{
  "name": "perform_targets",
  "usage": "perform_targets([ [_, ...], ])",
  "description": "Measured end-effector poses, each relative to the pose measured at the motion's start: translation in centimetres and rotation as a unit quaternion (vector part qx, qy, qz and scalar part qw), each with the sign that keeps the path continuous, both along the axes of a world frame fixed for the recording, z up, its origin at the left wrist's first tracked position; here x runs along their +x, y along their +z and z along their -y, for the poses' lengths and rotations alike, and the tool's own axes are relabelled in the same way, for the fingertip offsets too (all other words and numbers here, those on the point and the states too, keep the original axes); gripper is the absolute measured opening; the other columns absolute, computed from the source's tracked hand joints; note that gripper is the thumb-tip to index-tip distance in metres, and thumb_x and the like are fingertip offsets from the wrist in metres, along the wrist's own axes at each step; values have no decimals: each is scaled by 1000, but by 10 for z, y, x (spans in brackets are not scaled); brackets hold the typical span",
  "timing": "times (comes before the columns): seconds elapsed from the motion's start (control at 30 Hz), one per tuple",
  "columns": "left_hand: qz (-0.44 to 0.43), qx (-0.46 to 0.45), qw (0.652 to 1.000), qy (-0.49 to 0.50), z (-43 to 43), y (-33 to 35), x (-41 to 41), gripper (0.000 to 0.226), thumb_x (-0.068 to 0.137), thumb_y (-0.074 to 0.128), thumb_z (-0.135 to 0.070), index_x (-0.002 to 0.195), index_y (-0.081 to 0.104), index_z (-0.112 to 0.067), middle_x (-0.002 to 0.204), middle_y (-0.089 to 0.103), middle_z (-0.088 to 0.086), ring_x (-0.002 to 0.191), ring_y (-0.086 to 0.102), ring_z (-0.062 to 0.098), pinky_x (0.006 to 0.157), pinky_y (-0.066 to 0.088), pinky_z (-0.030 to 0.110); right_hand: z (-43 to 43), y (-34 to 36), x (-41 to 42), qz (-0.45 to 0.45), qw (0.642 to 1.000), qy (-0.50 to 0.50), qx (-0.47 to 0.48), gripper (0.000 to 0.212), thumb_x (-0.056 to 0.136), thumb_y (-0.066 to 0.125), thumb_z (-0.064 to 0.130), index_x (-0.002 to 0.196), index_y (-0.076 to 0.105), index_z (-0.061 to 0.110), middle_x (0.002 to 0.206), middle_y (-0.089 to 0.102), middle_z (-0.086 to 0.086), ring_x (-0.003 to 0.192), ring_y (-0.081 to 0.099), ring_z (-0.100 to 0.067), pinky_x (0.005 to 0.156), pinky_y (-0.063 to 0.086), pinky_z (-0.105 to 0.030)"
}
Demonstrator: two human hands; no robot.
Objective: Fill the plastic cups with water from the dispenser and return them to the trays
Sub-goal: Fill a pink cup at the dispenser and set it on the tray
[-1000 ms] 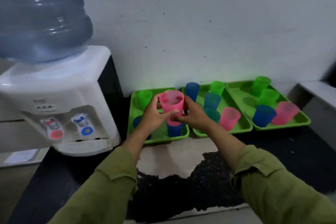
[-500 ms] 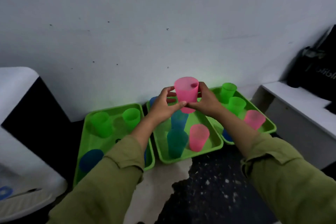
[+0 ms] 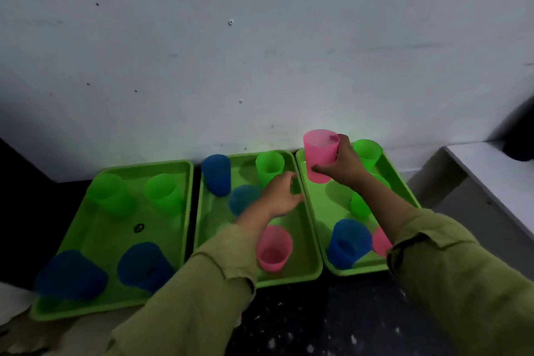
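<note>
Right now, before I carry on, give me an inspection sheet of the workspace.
Surface: dark speckled counter.
Job's things: left tray, middle tray and right tray hold green, blue and pink cups; one pink cup is held at the right tray's rear left corner.
Clutter: small dark spot on left tray.
Hands: right hand grips the pink cup; left hand hovers over middle tray, fingers relaxed, holding nothing.
Cables: nothing seen.
Surroundings: white wall behind; white ledge at right.
</note>
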State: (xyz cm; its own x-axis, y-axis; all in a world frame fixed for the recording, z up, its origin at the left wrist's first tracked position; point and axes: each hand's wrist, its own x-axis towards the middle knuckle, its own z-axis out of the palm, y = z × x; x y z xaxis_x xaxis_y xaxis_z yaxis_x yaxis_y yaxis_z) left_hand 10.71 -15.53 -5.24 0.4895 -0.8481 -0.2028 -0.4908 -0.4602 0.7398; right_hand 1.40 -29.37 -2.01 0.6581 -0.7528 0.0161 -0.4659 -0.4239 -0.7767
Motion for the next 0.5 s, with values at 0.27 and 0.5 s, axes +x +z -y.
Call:
perform_targets([
  [0.27, 56, 147, 986, -47, 34, -34, -8, 57, 91, 55, -28, 139, 34, -4, 142, 36, 20, 131, 37, 31, 107, 32, 33, 48, -46, 18, -83, 996, -32, 7, 73, 67, 77, 13, 126, 35, 2, 117, 54, -19, 107, 55, -38, 80, 46, -37],
  [0.5, 42, 188, 980, -47, 49, -48, -13, 51, 95, 47, -27, 138, 34, -2, 145, 31, 19, 132, 35, 31, 110, 31, 36, 60, -73, 28, -53, 994, -75, 56, 71, 65, 78, 15, 123, 38, 4, 119, 52, -17, 106, 54, -36, 84, 48, -41],
])
